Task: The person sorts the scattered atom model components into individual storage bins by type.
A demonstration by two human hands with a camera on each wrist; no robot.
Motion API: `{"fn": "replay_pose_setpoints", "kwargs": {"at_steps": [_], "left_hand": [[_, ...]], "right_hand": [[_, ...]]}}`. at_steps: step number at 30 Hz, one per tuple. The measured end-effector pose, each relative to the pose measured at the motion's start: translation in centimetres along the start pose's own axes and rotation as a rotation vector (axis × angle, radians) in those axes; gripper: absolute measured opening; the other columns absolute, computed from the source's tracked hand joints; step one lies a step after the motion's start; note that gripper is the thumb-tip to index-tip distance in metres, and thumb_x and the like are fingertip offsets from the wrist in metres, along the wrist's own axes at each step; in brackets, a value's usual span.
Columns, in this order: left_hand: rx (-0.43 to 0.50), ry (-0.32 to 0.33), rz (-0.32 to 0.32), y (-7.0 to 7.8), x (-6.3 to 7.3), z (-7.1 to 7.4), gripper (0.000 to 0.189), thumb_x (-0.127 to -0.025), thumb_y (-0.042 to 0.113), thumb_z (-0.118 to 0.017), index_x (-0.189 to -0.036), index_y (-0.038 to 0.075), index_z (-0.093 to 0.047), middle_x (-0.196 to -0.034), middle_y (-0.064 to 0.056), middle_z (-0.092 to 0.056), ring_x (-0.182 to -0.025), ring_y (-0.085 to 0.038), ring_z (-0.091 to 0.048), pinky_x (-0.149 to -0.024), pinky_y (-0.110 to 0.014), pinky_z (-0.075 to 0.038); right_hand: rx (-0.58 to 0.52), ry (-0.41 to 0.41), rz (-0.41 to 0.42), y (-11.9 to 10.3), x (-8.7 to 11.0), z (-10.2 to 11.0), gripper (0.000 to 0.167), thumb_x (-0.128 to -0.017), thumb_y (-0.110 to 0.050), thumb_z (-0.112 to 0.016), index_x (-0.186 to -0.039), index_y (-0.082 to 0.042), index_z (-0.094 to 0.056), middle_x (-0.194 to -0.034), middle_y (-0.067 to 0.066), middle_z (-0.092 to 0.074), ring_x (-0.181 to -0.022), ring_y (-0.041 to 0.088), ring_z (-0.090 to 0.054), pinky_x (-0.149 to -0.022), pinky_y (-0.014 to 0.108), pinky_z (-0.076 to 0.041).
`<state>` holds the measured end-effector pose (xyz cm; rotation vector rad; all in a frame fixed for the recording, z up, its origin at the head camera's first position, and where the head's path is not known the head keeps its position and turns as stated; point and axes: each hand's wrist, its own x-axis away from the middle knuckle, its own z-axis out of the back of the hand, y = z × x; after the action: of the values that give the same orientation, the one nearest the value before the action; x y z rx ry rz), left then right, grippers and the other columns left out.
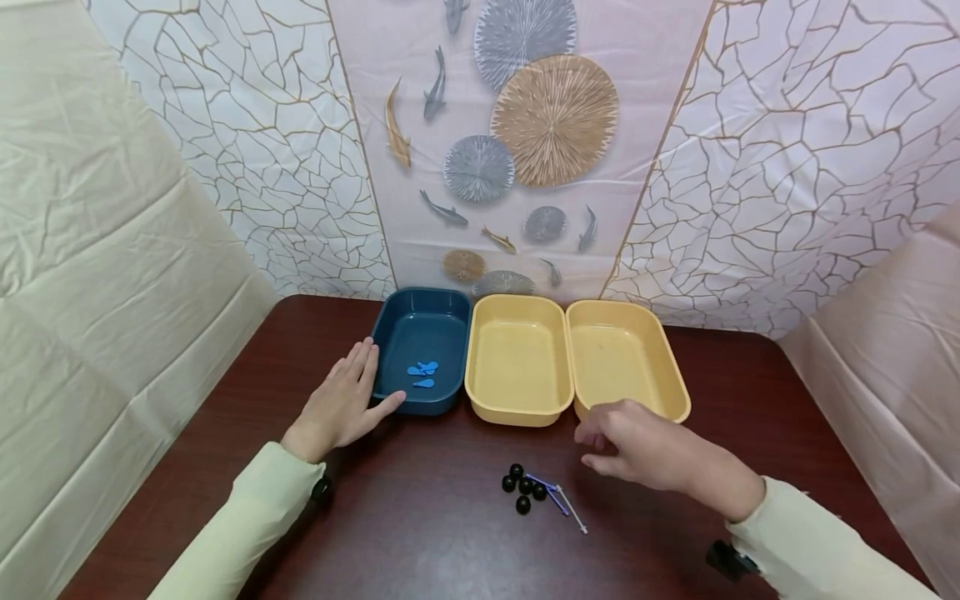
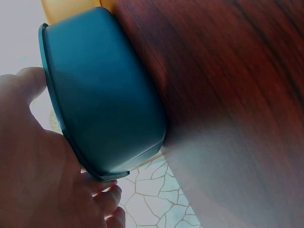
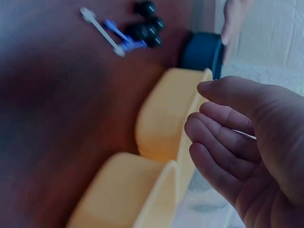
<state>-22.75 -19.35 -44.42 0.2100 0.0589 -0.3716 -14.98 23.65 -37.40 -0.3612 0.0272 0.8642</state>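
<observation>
My left hand (image 1: 341, 404) rests on the left rim of a dark blue tray (image 1: 427, 407), fingers spread and thumb at its near corner. Inside that tray lie several small blue teardrop-shaped pieces (image 1: 424, 382). Over the near edge of the right yellow tray (image 1: 618, 358) hovers my right hand (image 1: 652, 446), fingers loosely bent, with nothing between thumb and fingertips in the right wrist view. On the table left of it sit several round black pieces (image 1: 522, 504). Beside them are thin purple sticks (image 1: 542, 481) and a white stick (image 1: 572, 510) with knobbed ends.
A second yellow tray (image 1: 520, 416) stands between the blue tray and the right yellow one, all in a row at the back of the dark wooden table (image 1: 420, 533). Behind rises a patterned cloth backdrop (image 1: 300, 150), with pale cloth along both sides.
</observation>
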Motion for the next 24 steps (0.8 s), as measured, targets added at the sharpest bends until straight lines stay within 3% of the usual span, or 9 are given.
{"fn": "replay_pose_setpoints", "kwargs": {"at_steps": [4,13,24], "left_hand": [[0.002,-0.008,0.002,-0.1,-0.1,-0.1,0.095,-0.104,0.06,-0.051,-0.164,-0.009,-0.023,-0.174,-0.027,-0.021,-0.161,-0.047,-0.024,-0.13,-0.061,-0.026],[0.006,-0.017,0.01,-0.2,-0.1,-0.2,0.096,-0.104,0.061,-0.05,-0.164,-0.009,-0.022,-0.174,-0.027,-0.02,-0.161,-0.047,-0.023,-0.13,-0.061,-0.025],[0.003,-0.018,0.014,-0.2,-0.1,-0.1,0.096,-0.104,0.061,-0.05,-0.164,-0.008,-0.022,-0.174,-0.027,-0.02,-0.161,-0.047,-0.023,-0.13,-0.061,-0.025]], "right_hand": [[-0.015,-0.019,0.013,-0.3,1.1,-1.6,0.012,-0.084,-0.007,-0.084,-0.095,-0.008,-0.077,-0.083,-0.005,-0.071,-0.073,0.0,-0.062,-0.064,0.016,-0.053],[-0.06,-0.047,-0.012,-0.5,2.9,-5.0,0.013,-0.085,-0.012,-0.086,-0.087,-0.017,-0.074,-0.076,-0.012,-0.059,-0.07,-0.005,-0.052,-0.06,0.012,-0.044],[-0.05,-0.034,-0.065,-1.0,4.0,-7.2,0.022,-0.083,-0.018,-0.088,-0.077,-0.022,-0.066,-0.072,-0.015,-0.054,-0.067,-0.009,-0.046,-0.058,0.009,-0.041]]}}
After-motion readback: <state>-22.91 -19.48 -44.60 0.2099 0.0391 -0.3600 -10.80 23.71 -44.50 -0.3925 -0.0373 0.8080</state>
